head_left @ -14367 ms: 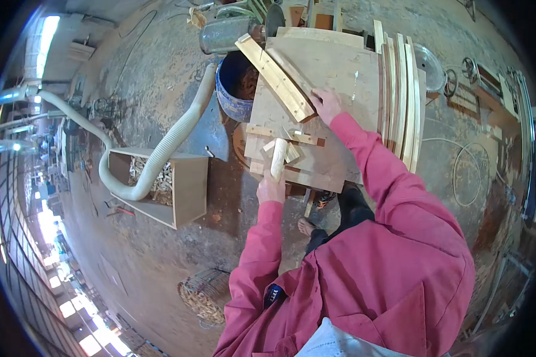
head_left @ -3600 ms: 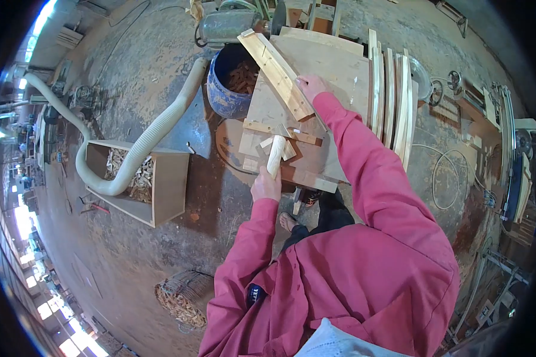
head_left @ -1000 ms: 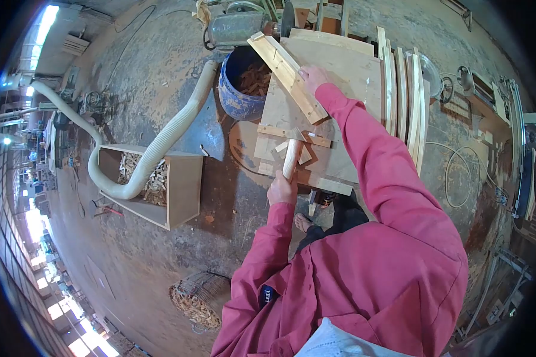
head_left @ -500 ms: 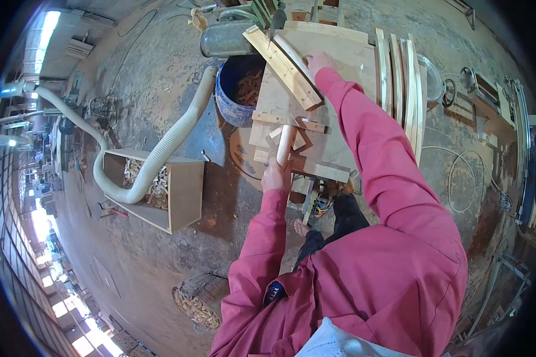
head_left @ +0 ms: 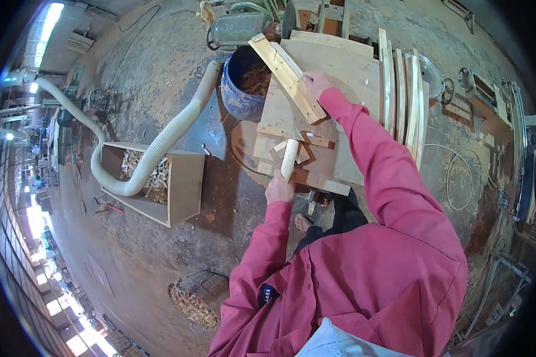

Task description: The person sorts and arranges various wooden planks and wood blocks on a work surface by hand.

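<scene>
My left hand [head_left: 279,188] is closed around the lower end of a short, rounded pale wooden stick [head_left: 289,159], which points up over the near edge of a flat wooden board [head_left: 345,140]. My right hand [head_left: 317,83] reaches forward, with its fingers closed on the near end of a narrow wooden strip [head_left: 287,58]. That strip lies along the far side of a yellowish plank [head_left: 289,80], set diagonally on the board. Crossed small wood pieces [head_left: 304,156] sit beside the stick. Beyond the strip's far end stands a round saw blade [head_left: 289,21].
A blue bucket [head_left: 238,98] of wood offcuts stands left of the board, below a green motor [head_left: 238,30]. Long wood strips [head_left: 401,89] lie on the right. A ribbed hose [head_left: 181,128] runs into an open wooden box [head_left: 184,190]. A wire basket [head_left: 193,297] sits on the floor.
The board, with its plank and strip, has slid toward me relative to the bucket and the blade. My right hand has come back with it. My left hand still holds the stick.
</scene>
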The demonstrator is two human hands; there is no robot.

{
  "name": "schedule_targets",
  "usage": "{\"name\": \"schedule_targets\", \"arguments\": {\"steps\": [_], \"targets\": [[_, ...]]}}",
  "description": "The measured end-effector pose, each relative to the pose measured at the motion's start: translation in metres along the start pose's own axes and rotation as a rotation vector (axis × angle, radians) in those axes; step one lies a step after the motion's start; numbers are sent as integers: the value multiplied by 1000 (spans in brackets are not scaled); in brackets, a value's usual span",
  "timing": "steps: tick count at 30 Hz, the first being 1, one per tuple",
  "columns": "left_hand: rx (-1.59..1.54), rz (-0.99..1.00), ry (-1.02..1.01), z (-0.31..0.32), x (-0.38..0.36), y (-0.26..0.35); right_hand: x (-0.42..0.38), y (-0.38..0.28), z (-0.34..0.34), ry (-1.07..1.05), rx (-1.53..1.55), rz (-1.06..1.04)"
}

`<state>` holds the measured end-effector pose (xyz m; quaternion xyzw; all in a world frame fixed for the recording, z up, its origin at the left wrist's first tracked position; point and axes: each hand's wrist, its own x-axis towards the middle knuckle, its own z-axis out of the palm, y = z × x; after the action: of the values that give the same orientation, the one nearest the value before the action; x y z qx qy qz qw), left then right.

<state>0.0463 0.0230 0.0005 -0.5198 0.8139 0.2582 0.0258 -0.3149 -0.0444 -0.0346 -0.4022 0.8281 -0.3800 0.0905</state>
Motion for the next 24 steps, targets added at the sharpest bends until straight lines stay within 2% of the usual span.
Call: {"name": "schedule_targets", "arguments": {"steps": [2,5,7,20,22,24], "targets": [[11,67,27,3,-4,-9,14,-4,14,11,67,20],[-1,49,41,8,0,-9,30,-6,19,34,91,45],[-20,28,15,6,2,-5,32,-10,9,-62,104,150],[-14,6,-1,6,63,52,116,39,8,12,128,129],[-23,14,0,4,65,54,128,40,-1,7,-46,135],[-37,17,-7,4,63,54,120,42,-15,55,-58,168]]}}
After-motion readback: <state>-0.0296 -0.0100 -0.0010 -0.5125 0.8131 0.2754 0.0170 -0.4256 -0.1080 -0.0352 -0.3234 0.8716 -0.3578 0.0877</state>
